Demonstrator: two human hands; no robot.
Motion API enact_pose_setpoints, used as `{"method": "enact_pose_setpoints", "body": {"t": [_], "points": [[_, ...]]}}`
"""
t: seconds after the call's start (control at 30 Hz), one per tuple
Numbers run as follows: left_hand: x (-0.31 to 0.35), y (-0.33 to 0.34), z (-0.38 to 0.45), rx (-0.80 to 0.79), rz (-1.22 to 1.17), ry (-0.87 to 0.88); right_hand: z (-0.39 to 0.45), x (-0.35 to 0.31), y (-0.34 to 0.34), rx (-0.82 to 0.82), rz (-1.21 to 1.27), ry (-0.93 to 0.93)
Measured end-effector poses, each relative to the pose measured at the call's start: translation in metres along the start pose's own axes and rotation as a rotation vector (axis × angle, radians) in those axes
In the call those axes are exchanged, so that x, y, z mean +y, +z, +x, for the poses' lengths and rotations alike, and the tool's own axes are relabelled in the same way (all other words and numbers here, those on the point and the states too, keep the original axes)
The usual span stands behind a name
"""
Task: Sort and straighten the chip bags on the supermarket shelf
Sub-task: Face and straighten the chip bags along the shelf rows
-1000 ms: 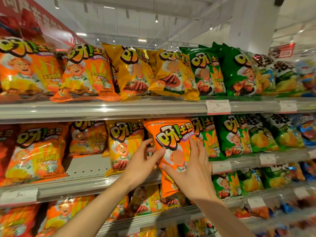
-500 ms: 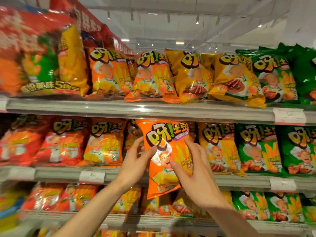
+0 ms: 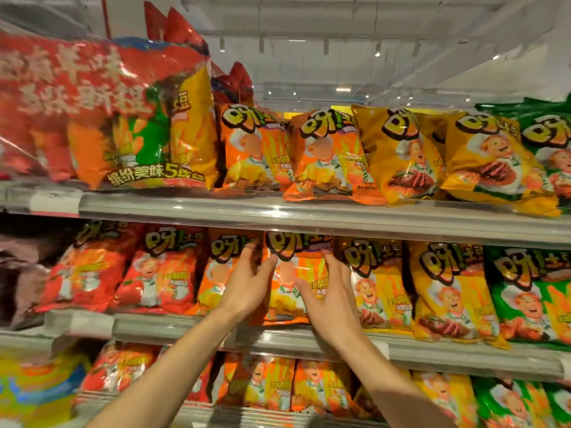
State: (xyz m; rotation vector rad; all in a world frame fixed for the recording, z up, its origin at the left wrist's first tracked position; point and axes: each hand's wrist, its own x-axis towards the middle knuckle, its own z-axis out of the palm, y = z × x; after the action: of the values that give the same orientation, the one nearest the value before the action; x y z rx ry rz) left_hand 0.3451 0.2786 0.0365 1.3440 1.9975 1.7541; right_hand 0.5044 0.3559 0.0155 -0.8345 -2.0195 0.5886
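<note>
An orange chip bag [image 3: 290, 282] stands upright on the middle shelf [image 3: 309, 335], between another orange bag [image 3: 216, 273] on its left and a yellow bag [image 3: 377, 285] on its right. My left hand [image 3: 247, 285] presses on its left edge with fingers reaching behind the top corner. My right hand [image 3: 330, 291] lies flat against its right side, thumb across the front. Both hands grip the bag; its bottom rests at the shelf rail.
The top shelf [image 3: 309, 211] carries a big red multipack [image 3: 102, 118], orange bags [image 3: 256, 149] and yellow bags [image 3: 401, 156]. Red bags [image 3: 160, 270] stand at middle left, green bags [image 3: 531, 291] at far right. The bottom shelf holds more bags [image 3: 278, 384].
The orange bag has moved left along the shelf and gone back into the row among the orange bags. Both hands went with it. The view has shifted left.
</note>
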Motion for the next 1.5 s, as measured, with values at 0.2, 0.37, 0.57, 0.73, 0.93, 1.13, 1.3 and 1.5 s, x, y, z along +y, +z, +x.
{"method": "enact_pose_setpoints", "body": {"t": [0.2, 0.37, 0.57, 0.73, 0.93, 1.13, 1.3, 1.5], "points": [[-0.029, -0.013, -0.013, -0.085, 0.533, 0.379, 0.003, 0.009, 0.011, 0.067, -0.135, 0.023], [-0.044, -0.015, -0.016, -0.183, 0.852, 0.549, 0.001, 0.009, 0.009, 0.051, -0.296, -0.004], [-0.05, -0.012, -0.013, -0.159, 0.903, 0.62, -0.003, 0.018, 0.001, 0.077, -0.706, -0.31], [-0.053, -0.006, -0.016, -0.156, 0.941, 0.645, -0.004, 0.039, 0.003, -0.05, -0.805, -0.249], [-0.06, 0.002, -0.02, -0.12, 0.899, 0.64, -0.005, 0.04, 0.009, -0.055, -0.799, -0.206], [-0.057, 0.004, -0.026, -0.096, 0.805, 0.581, -0.01, 0.035, 0.007, -0.004, -0.685, -0.166], [-0.05, -0.001, -0.04, -0.025, 0.684, 0.471, -0.025, 0.027, 0.01, 0.108, -0.444, -0.085], [-0.052, -0.026, -0.069, 0.057, 0.579, 0.324, -0.059, 0.017, 0.035, 0.308, -0.288, -0.05]]}}
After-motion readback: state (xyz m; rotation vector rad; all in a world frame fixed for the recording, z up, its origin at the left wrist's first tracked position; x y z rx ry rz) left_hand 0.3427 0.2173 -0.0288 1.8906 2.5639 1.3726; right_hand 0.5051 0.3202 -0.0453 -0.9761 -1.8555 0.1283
